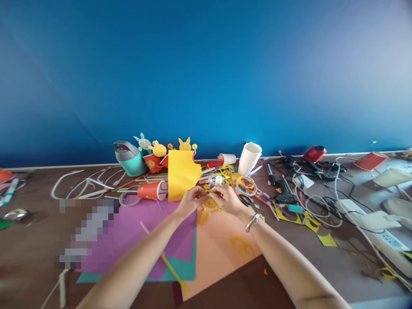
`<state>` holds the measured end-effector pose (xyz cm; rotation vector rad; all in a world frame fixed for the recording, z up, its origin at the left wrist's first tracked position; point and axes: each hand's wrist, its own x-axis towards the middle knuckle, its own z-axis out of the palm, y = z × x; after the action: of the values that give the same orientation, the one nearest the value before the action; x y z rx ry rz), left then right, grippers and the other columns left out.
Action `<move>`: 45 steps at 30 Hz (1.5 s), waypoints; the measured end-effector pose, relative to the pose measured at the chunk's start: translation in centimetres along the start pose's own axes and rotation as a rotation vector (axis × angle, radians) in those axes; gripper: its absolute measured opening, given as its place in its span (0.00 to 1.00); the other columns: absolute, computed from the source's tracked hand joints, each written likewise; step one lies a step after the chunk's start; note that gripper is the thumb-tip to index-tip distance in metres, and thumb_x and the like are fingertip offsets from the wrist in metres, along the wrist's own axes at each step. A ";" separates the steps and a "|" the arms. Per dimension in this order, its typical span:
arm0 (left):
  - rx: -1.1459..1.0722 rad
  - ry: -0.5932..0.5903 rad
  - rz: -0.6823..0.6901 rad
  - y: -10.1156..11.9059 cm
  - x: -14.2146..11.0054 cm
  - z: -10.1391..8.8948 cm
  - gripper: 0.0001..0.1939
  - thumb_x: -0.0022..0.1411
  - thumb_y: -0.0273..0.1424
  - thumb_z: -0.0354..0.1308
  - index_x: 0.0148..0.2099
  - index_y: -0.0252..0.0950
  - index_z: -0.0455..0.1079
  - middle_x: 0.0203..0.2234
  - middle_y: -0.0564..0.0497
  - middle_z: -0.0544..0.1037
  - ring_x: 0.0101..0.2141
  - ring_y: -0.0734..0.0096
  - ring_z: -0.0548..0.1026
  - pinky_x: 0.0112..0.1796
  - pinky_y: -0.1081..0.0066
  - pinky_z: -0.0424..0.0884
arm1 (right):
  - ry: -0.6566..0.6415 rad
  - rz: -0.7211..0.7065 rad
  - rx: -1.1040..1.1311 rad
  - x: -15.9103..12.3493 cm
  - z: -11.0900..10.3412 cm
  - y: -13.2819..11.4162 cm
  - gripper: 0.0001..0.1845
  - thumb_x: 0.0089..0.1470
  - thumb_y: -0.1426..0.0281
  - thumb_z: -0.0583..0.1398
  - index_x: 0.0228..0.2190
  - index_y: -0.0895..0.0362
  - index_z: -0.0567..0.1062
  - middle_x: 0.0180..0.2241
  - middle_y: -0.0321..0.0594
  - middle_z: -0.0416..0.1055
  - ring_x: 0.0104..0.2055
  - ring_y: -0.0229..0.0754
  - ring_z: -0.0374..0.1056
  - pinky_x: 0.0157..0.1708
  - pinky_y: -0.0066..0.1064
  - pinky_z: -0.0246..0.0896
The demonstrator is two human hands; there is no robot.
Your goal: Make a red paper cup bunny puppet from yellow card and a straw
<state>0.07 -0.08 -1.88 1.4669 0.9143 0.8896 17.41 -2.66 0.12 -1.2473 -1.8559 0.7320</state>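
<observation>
My left hand (192, 201) and my right hand (229, 200) meet fingertip to fingertip over the paper sheets. Both are closed in a pinch; whatever is between the fingers is too small to make out. Just below the fingertips lies a yellow paper cut-out (211, 203) with small light marks. An orange sheet (222, 244) is under my hands, and purple sheets (138, 236) lie to the left over a teal sheet (180, 270). A yellow sheet (180, 171) with a cut edge stands behind my left hand. Right behind the fingers sits a small white roll (218, 179).
White cups (249, 158) stand at the back, and a red patterned cup (148, 190) lies left. Paper animal heads (159, 148) rise near a teal container (130, 159). To the right are scissors (246, 200), a glue gun (285, 192), cables and a power strip (383, 236).
</observation>
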 end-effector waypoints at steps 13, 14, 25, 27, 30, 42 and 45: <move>-0.018 -0.031 0.032 0.3 -0.2 -0.1 0.13 0.53 0.38 0.61 0.31 0.34 0.65 0.20 0.58 0.68 0.16 0.79 0.68 0.21 0.76 0.60 | -0.037 0.043 -0.123 0.0 0.2 0.5 0.07 0.49 0.70 0.58 0.22 0.58 0.73 0.18 0.32 0.62 0.21 0.32 0.52 0.21 0.24 0.46; -0.045 -0.038 0.021 0.2 -0.2 -0.1 0.14 0.53 0.39 0.61 0.31 0.34 0.65 0.20 0.58 0.68 0.15 0.79 0.68 0.20 0.76 0.60 | -0.042 0.049 -0.100 0.0 0.2 0.5 0.07 0.50 0.70 0.58 0.23 0.58 0.74 0.18 0.32 0.62 0.21 0.32 0.52 0.21 0.24 0.46; -0.171 0.075 0.019 0.3 -0.1 0.0 0.15 0.50 0.40 0.63 0.28 0.33 0.66 0.20 0.56 0.68 0.22 0.78 0.66 0.25 0.76 0.61 | -0.062 0.096 0.116 0.0 0.1 0.2 0.11 0.51 0.65 0.58 0.31 0.59 0.77 0.22 0.35 0.66 0.22 0.33 0.55 0.22 0.25 0.51; -0.178 0.098 0.017 0.5 -0.1 0.0 0.14 0.50 0.39 0.63 0.28 0.33 0.67 0.20 0.56 0.68 0.23 0.78 0.65 0.26 0.76 0.61 | -0.052 0.102 0.116 0.0 0.1 0.2 0.11 0.49 0.67 0.59 0.32 0.59 0.77 0.22 0.35 0.66 0.22 0.33 0.55 0.21 0.25 0.51; -0.179 0.110 -0.001 0.7 -0.1 0.0 0.13 0.49 0.38 0.63 0.27 0.33 0.67 0.20 0.56 0.67 0.23 0.78 0.64 0.27 0.76 0.60 | -0.042 0.122 0.129 0.0 0.2 0.2 0.11 0.47 0.69 0.59 0.33 0.60 0.78 0.21 0.34 0.65 0.21 0.32 0.54 0.20 0.24 0.51; -0.126 -0.014 -0.034 0.3 0.0 -0.1 0.14 0.51 0.40 0.62 0.27 0.33 0.67 0.19 0.54 0.70 0.21 0.76 0.67 0.25 0.75 0.60 | -0.046 0.094 0.189 0.1 0.5 1.0 0.17 0.47 0.70 0.59 0.41 0.59 0.76 0.26 0.36 0.68 0.24 0.33 0.57 0.23 0.24 0.54; -0.102 -0.029 -0.025 -0.2 0.2 -0.1 0.15 0.52 0.41 0.61 0.28 0.33 0.66 0.17 0.55 0.70 0.19 0.76 0.67 0.23 0.75 0.60 | -0.044 0.068 0.162 0.0 0.5 1.2 0.19 0.47 0.71 0.58 0.43 0.58 0.74 0.27 0.36 0.68 0.25 0.34 0.58 0.24 0.24 0.55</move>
<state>0.00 0.14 -2.11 1.3749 0.8513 0.8818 17.56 -2.23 -1.13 -1.2025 -1.7581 0.9344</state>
